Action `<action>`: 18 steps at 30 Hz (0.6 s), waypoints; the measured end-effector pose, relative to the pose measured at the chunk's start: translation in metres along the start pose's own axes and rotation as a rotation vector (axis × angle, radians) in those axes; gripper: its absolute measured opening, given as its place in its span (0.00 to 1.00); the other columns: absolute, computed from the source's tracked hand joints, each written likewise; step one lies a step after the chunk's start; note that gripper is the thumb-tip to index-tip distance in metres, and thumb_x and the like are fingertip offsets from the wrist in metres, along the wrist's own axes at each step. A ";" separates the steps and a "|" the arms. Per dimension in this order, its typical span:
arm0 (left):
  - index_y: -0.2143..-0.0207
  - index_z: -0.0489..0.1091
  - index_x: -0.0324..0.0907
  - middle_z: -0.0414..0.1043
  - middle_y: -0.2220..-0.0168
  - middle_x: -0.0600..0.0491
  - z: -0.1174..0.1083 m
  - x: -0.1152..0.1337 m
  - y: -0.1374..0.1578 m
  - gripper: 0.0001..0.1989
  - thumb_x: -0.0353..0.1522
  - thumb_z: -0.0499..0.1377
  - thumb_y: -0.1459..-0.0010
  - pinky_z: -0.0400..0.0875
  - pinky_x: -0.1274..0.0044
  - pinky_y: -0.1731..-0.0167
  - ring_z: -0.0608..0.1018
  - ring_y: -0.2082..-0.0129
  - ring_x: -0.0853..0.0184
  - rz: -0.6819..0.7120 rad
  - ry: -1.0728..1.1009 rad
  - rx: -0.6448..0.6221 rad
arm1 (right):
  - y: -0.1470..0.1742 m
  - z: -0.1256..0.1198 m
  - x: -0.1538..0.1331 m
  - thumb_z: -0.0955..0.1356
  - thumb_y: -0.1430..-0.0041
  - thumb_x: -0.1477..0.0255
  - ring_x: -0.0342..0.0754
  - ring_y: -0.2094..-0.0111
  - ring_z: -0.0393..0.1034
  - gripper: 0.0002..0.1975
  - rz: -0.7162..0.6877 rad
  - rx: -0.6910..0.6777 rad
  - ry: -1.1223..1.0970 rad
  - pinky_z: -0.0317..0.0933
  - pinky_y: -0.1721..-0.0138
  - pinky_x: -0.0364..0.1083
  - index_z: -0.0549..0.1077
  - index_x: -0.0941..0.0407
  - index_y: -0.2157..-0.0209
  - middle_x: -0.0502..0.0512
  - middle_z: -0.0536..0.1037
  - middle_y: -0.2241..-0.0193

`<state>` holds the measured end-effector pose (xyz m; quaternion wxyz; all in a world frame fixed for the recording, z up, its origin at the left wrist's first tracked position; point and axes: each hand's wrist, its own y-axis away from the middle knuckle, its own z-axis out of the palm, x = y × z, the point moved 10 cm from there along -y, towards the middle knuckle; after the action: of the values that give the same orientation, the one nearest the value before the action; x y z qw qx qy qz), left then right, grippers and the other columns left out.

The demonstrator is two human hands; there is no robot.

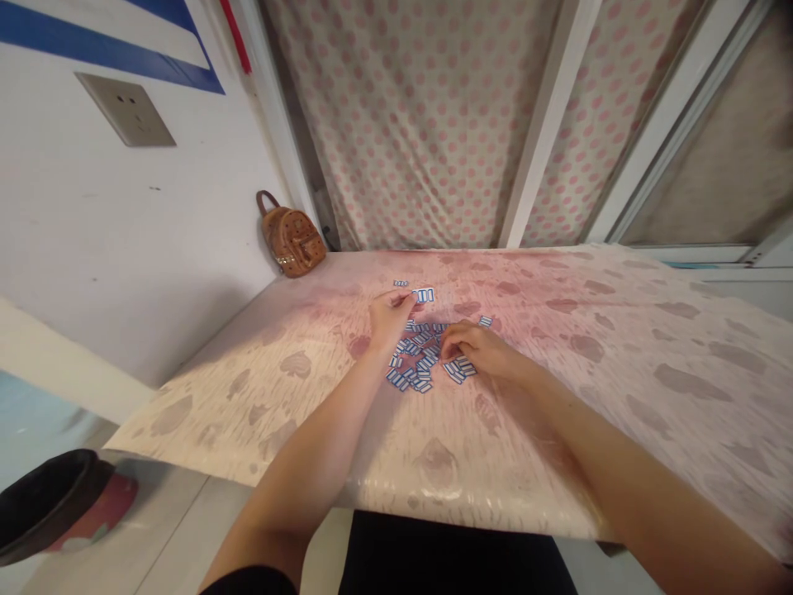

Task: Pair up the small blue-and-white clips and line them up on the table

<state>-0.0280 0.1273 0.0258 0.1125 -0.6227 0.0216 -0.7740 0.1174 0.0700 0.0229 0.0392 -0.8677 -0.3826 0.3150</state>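
Note:
My left hand is closed in a pinch on a small blue-and-white label, raised a little above the table. What is printed on the label is too small to read. Below and between my hands lies a loose pile of similar blue-and-white labels, some overlapping. My right hand reaches into the right side of this pile with fingers curled down; whether a label is between its fingertips is hidden. One label lies apart, beyond my right hand, and a small group of labels sits beyond my left hand.
A patterned cloth covers the table. At its far left corner, a small brown backpack-shaped bag leans near the wall. A dotted curtain hangs behind the table. On the floor at left stands a dark-rimmed bin.

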 end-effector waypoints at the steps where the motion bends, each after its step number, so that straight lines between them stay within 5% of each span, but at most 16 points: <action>1: 0.70 0.77 0.37 0.80 0.73 0.50 0.000 0.001 0.000 0.03 0.28 0.64 0.46 0.71 0.81 0.73 0.82 0.74 0.67 -0.003 -0.001 0.001 | 0.001 -0.003 0.001 0.58 0.49 0.86 0.50 0.62 0.72 0.20 0.012 0.009 0.014 0.65 0.55 0.50 0.77 0.54 0.75 0.54 0.80 0.69; 5: 0.69 0.77 0.37 0.80 0.73 0.50 -0.001 0.004 0.001 0.03 0.29 0.65 0.47 0.71 0.80 0.72 0.81 0.74 0.67 -0.008 -0.018 0.005 | 0.004 -0.010 0.003 0.58 0.48 0.86 0.50 0.63 0.71 0.19 0.053 0.074 0.060 0.65 0.56 0.51 0.76 0.55 0.75 0.54 0.79 0.71; 12: 0.70 0.76 0.37 0.80 0.73 0.50 -0.011 0.014 0.000 0.04 0.29 0.64 0.46 0.68 0.82 0.74 0.81 0.74 0.68 0.004 -0.007 0.070 | -0.001 0.014 -0.009 0.59 0.44 0.84 0.51 0.54 0.73 0.26 0.042 0.054 -0.025 0.68 0.54 0.51 0.73 0.55 0.47 0.59 0.77 0.51; 18: 0.70 0.75 0.36 0.80 0.72 0.49 -0.009 0.018 0.002 0.03 0.28 0.63 0.45 0.69 0.82 0.74 0.82 0.73 0.68 0.000 -0.003 0.064 | -0.007 0.009 -0.005 0.59 0.42 0.84 0.52 0.57 0.72 0.19 0.035 0.107 0.137 0.64 0.54 0.51 0.74 0.57 0.55 0.59 0.78 0.60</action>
<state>-0.0400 0.1203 0.0405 0.1323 -0.6201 -0.0036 -0.7733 0.1053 0.0703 0.0201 0.1060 -0.8905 -0.3463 0.2754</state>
